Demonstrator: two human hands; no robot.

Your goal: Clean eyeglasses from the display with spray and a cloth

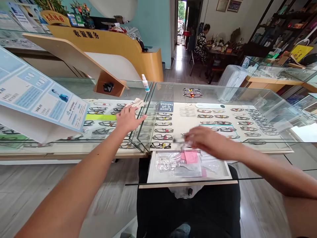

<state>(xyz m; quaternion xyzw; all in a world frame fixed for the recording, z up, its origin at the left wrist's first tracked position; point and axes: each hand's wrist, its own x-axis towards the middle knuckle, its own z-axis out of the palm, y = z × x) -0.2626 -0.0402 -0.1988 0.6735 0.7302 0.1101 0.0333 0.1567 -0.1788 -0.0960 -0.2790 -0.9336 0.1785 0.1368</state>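
My left hand (128, 119) lies on the glass counter top with its fingers stretched forward and its thumb spread. Its fingertips reach a crumpled pale cloth (137, 103). Blurred by motion, my right hand (204, 140) hovers above the near part of the right showcase, just beyond an open drawer (151, 172). Its fingers are curled together, with a small greyish blur by the tips that I cannot make out. Inside the drawer are clear plastic packets (168, 162) and a pink slip (191, 157). Rows of eyeglasses (163, 137) lie under the glass.
A small white spray bottle (145, 83) stands on the glass beyond my left hand. Two eyeglass frames (192, 93) rest on the right counter. A large tilted display card (49, 96) and a wooden-backed stand (109, 79) occupy the left. A person (201, 43) sits farther back.
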